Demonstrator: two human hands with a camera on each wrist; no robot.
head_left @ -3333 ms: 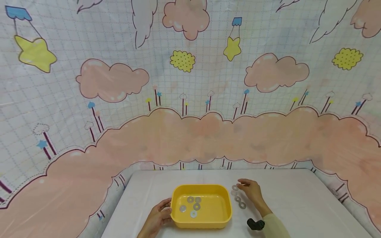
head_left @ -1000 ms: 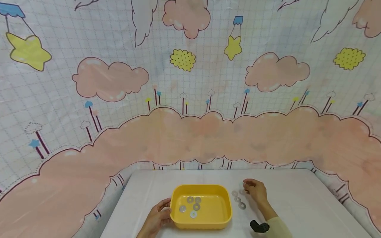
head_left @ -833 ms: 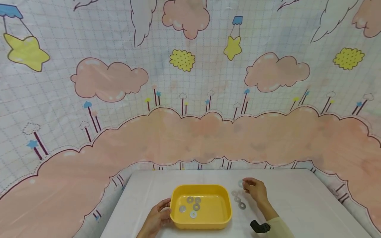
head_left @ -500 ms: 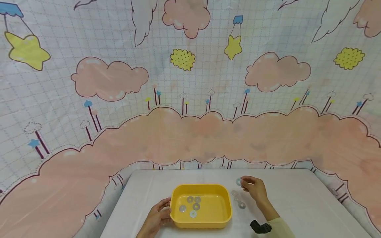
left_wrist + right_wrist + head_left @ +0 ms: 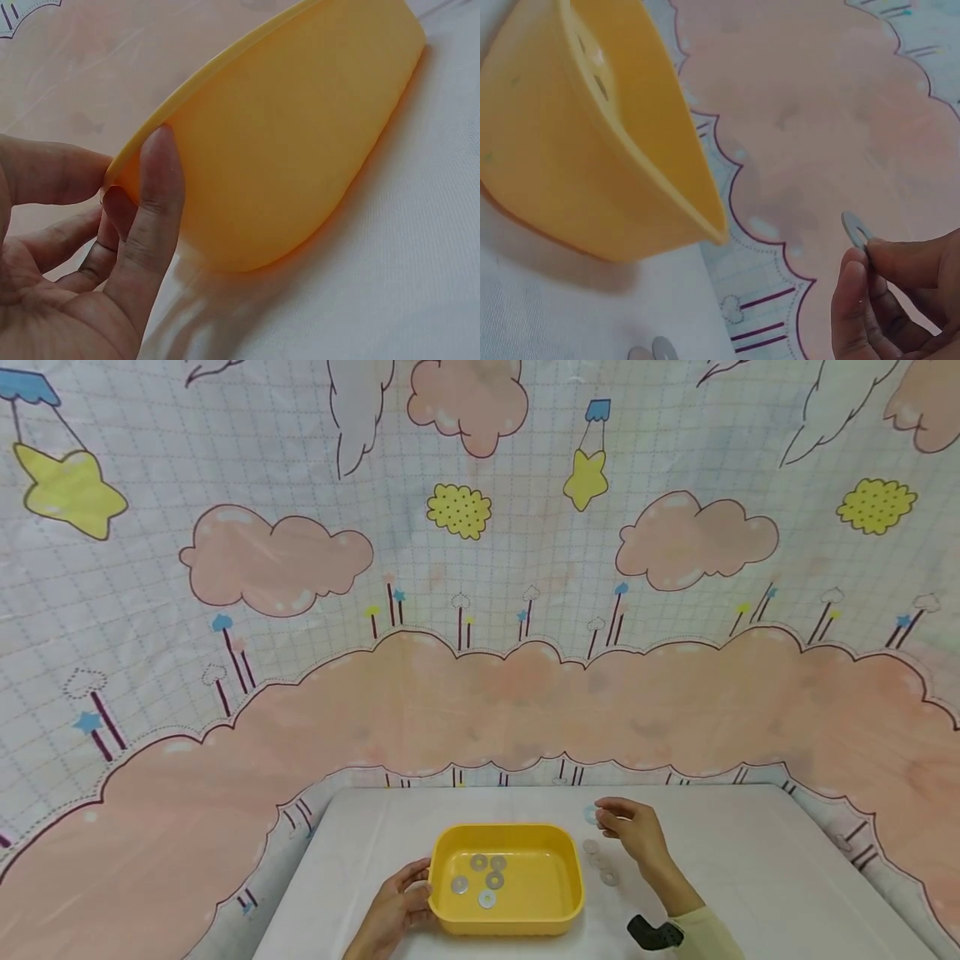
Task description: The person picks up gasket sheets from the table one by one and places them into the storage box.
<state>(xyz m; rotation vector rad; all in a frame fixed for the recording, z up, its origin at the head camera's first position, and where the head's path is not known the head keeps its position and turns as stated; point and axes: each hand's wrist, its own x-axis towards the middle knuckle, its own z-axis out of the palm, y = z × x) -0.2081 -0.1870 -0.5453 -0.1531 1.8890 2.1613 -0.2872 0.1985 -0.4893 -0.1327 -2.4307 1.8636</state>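
Note:
In the head view, my left hand (image 5: 395,903) grips the left rim of a yellow plastic tub (image 5: 566,893). Its thumb lies along the outer wall in the left wrist view, with fingers at the rim. Several flat metal washers (image 5: 494,881) lie spread over the left half of the tub's floor. Behind the tub's right corner, my right hand (image 5: 636,835) pinches one washer (image 5: 853,229) between thumb and fingertips, raised off the table. Three more washers (image 5: 609,878) lie in a short row on the table, right of the tub and below that hand.
The table (image 5: 750,860) has a white cloth on it. Behind it hangs a backdrop (image 5: 480,710) printed with clouds and stars. A black device (image 5: 655,933) sits at the right wrist, over a pale yellow sleeve (image 5: 705,935).
The right hand has picked up a washer from the group on the table, raised it, and moved it leftward toward the tub. The left hand and the tub have stayed in place.

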